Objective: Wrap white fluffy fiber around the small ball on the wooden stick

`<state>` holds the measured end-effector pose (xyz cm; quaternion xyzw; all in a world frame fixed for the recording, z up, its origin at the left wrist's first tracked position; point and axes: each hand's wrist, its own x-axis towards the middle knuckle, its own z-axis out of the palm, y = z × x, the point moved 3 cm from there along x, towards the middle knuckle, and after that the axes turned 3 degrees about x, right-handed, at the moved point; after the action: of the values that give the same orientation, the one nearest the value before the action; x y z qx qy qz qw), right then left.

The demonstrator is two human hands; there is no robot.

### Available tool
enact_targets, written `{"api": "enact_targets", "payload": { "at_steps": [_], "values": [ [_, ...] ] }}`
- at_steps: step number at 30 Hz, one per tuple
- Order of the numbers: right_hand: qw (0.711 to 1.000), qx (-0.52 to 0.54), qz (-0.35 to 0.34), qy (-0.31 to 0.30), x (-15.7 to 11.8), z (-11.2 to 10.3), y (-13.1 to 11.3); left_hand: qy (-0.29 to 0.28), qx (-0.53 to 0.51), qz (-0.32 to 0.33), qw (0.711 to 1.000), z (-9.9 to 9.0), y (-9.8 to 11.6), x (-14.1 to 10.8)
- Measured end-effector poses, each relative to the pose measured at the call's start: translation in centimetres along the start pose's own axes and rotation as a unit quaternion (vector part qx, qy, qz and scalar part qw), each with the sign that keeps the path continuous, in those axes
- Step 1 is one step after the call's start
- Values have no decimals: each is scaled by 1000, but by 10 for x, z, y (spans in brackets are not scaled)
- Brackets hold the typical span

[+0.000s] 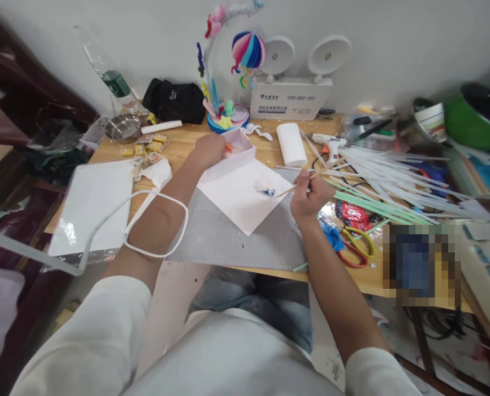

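My right hand (311,192) is closed round a thin wooden stick (285,191). The stick's near tip points down left at a small blue-and-white blob (268,192), which lies beside a white fluffy patch on a white paper sheet (245,214). At the back of the sheet stands a small open white box (245,157) with something orange (229,147) inside. My left hand (210,151) grips the box's left end, and its fingertips are partly hidden there. A grey cutting mat (220,236) lies under the paper.
To the right lie scissors (354,250), a glue gun (331,144) and many white plastic strips (393,170). A white roll (291,144), a balloon ornament (249,49) and an emergency light (292,99) stand behind. A white lamp-like arm (104,214) crosses my left forearm.
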<state>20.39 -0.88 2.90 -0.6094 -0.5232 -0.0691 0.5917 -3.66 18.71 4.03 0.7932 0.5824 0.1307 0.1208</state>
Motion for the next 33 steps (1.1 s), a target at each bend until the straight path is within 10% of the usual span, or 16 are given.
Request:
{"api": "enact_targets", "payload": {
  "at_steps": [8, 14, 21, 33],
  "values": [
    [1000, 21, 9, -6, 1, 1, -2, -8, 69, -51, 996, -19, 2, -13],
    [997, 49, 28, -46, -2, 5, -3, 36, -55, 82, 994, -52, 38, -61],
    [996, 31, 4, -82, -7, 11, -2, -201, -151, 300, 920, 13, 83, -122],
    [998, -8, -32, -62, -3, 7, -2, -99, -89, 254, 958, 59, 91, -104]
  ]
}}
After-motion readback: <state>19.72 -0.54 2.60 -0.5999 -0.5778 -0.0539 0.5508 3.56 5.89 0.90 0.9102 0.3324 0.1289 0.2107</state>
